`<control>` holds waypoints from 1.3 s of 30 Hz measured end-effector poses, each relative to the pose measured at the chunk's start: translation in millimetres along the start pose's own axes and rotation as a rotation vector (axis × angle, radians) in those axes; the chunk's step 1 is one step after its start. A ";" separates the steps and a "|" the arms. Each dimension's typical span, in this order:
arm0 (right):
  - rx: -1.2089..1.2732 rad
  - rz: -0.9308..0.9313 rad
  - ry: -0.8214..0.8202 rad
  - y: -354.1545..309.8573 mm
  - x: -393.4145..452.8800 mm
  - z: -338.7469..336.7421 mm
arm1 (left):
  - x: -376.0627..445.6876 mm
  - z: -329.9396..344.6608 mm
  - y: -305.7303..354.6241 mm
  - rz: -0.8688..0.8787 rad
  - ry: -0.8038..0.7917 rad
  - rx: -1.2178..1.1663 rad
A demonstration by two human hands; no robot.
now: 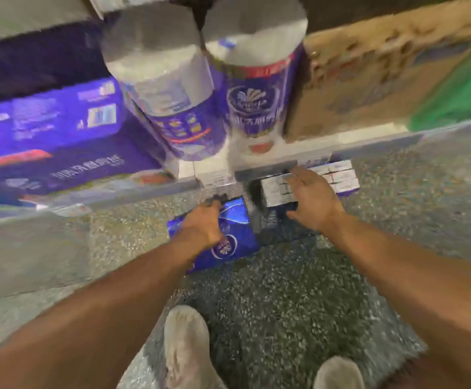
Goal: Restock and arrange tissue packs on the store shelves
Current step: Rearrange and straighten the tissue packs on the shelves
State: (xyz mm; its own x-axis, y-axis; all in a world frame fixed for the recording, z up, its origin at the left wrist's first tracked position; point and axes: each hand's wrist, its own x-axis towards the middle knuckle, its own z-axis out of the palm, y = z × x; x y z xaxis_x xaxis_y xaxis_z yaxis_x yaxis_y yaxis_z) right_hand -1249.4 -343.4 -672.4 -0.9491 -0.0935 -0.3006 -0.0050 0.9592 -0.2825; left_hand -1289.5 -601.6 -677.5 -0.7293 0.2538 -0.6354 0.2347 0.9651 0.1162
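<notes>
Your left hand point(204, 224): fingers curled over the blue tissue pack point(230, 242) on the floor point(298, 299).
Your right hand point(311, 200): fingers spread, holding nothing, above the grey pack point(276, 192).

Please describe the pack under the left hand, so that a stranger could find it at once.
Look at the speckled floor just below the shelf edge. The blue tissue pack lies there under the left hand. Unlike the silver-grey pack beside it, it is bright blue with a round white logo.

Glossy blue plastic wrap covered the rectangular tissue pack point(230, 237), the speckled grey stone floor point(298, 290) looked rough, and the brown cardboard box point(369, 74) looked matt.
</notes>
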 end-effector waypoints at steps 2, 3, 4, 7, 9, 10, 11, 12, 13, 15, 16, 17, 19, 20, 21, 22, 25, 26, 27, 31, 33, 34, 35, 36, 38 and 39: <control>-0.080 -0.042 0.032 7.7 4.0 22.0 | 21.3 21.3 -9.1 -0.010 -0.004 0.054; -0.131 -0.047 0.057 10.1 2.7 28.5 | 29.3 28.5 -12.2 -0.013 -0.022 0.084; -0.195 -0.037 0.081 11.1 0.3 31.5 | 34.6 32.9 -14.0 -0.015 -0.036 0.115; -0.376 0.043 0.101 8.3 -5.4 26.7 | 40.7 33.0 -12.0 -0.058 -0.067 0.176; -0.450 0.069 0.055 5.3 -7.3 23.2 | 41.0 33.9 -10.9 -0.044 -0.133 0.159; -0.445 0.081 0.024 4.6 -8.8 22.1 | 39.6 35.6 -11.6 -0.014 -0.161 0.108; -0.419 0.087 -0.006 4.2 -12.1 20.7 | 38.2 38.6 -13.7 0.003 -0.188 0.038; -0.390 0.089 -0.030 2.6 -17.8 18.1 | 32.0 39.0 -13.8 0.010 -0.207 -0.006; -0.362 0.091 -0.033 -0.1 -25.7 13.2 | 23.7 38.1 -13.8 0.014 -0.210 -0.038; -0.276 0.126 -0.006 -10.3 -47.3 -4.1 | -0.5 31.8 -11.4 0.035 -0.208 -0.065; -0.205 0.156 0.027 -17.8 -59.5 -15.9 | -17.0 25.0 -9.4 0.056 -0.186 -0.042; -0.134 0.185 0.064 -26.4 -72.3 -30.3 | -34.2 17.1 -9.5 0.081 -0.140 -0.020; -0.014 0.255 0.093 -47.5 -98.9 -65.5 | -76.5 -7.2 -11.1 0.071 -0.063 -0.074; 0.028 0.287 0.100 -60.1 -113.6 -87.1 | -100.5 -24.3 -12.1 0.047 -0.038 -0.136; 0.052 0.312 0.116 -73.4 -128.8 -110.3 | -125.4 -42.6 -13.7 0.031 -0.005 -0.202; 0.073 0.327 0.144 -87.2 -143.8 -135.4 | -152.6 -63.4 -15.1 0.009 0.031 -0.262; 0.185 0.372 0.190 -131.5 -185.4 -218.0 | -236.8 -125.1 -22.9 -0.019 0.157 -0.433; 0.232 0.386 0.189 -145.7 -197.7 -246.8 | -264.7 -144.2 -26.2 -0.019 0.186 -0.494; 0.276 0.387 0.194 -159.0 -209.2 -275.4 | -291.8 -162.0 -30.5 -0.014 0.212 -0.552; 0.437 0.347 0.254 -219.8 -248.5 -385.4 | -392.6 -226.9 -57.8 -0.040 0.301 -0.747; 0.514 0.319 0.316 -255.4 -265.5 -429.2 | -437.3 -256.3 -74.0 -0.055 0.329 -0.885; 0.538 0.292 0.367 -273.5 -272.2 -448.8 | -458.3 -273.2 -81.1 -0.074 0.350 -0.946; 0.565 0.276 0.416 -291.5 -277.3 -467.0 | -479.0 -292.7 -87.4 -0.074 0.375 -0.979; 0.589 0.275 0.437 -309.5 -282.4 -483.3 | -499.7 -311.2 -92.7 -0.073 0.397 -1.012; 0.614 0.270 0.445 -346.7 -292.2 -519.9 | -540.1 -348.9 -106.0 -0.080 0.466 -1.056; 0.628 0.257 0.461 -363.5 -297.3 -539.4 | -559.7 -370.3 -112.6 -0.093 0.499 -1.056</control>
State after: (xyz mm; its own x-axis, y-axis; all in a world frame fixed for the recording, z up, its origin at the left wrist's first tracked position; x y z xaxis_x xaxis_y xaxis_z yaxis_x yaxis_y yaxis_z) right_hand -1135.3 -520.4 11.0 -0.9314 0.3590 -0.0600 0.2779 0.5949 -0.7543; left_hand -1145.7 -828.5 -52.3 -0.9420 -0.0500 -0.3318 -0.3119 0.4956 0.8107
